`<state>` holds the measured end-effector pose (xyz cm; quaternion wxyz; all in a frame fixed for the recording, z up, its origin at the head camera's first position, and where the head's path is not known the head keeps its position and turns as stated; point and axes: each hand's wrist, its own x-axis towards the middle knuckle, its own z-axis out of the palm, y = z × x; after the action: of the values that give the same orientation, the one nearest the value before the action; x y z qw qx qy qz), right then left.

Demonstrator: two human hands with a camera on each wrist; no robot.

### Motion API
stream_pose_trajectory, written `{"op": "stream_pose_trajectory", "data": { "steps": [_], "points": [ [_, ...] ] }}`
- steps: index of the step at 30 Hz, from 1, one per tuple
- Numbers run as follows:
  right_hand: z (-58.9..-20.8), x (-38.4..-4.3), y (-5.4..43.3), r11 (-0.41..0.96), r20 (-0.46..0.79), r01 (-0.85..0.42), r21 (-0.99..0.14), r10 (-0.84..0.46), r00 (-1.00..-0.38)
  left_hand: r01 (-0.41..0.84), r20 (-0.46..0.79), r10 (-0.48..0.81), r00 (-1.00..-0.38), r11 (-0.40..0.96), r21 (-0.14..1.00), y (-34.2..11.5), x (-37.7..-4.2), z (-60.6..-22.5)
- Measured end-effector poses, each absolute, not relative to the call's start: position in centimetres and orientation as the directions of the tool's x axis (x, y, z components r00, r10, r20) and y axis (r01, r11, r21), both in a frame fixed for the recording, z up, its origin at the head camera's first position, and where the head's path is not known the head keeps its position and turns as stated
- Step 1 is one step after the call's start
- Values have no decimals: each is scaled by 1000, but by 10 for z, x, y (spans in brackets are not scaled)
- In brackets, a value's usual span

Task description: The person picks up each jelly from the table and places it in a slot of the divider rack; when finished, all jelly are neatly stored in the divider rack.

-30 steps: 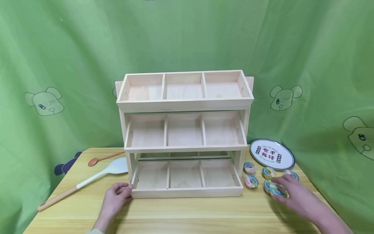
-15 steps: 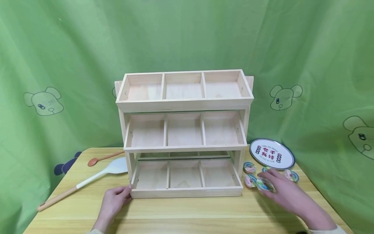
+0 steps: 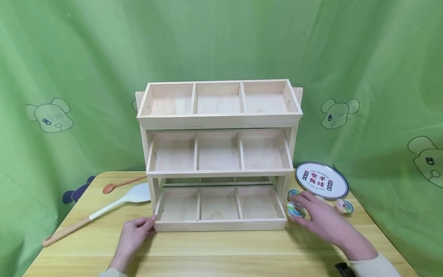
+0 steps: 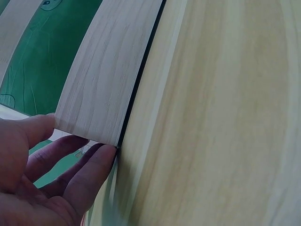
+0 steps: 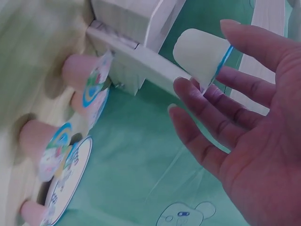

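Right hand [image 3: 325, 223]: one small cup [image 5: 200, 55] (pale-bodied, blue-rimmed) pinched at its fingertips, with further cups [image 3: 344, 207] and a printed plate [image 3: 322, 180] beyond. Left hand [image 3: 132, 236]: gripping the bottom corner of a wooden rack [image 3: 220, 226].

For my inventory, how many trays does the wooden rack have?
3: the top tray, the middle tray below it, and the bottom tray, held at its corner by the left hand. None seems hidden.
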<state>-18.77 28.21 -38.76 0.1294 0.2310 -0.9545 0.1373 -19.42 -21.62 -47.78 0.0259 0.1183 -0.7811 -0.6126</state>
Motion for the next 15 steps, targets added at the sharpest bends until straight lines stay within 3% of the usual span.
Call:
{"op": "stream_pose_trajectory", "data": {
  "steps": [15],
  "points": [
    [-385, -205, 246, 830, 243, -505, -235, -453, -858, -158, -113, -202, -973, 226, 961, -216, -194, -477]
  ]
}}
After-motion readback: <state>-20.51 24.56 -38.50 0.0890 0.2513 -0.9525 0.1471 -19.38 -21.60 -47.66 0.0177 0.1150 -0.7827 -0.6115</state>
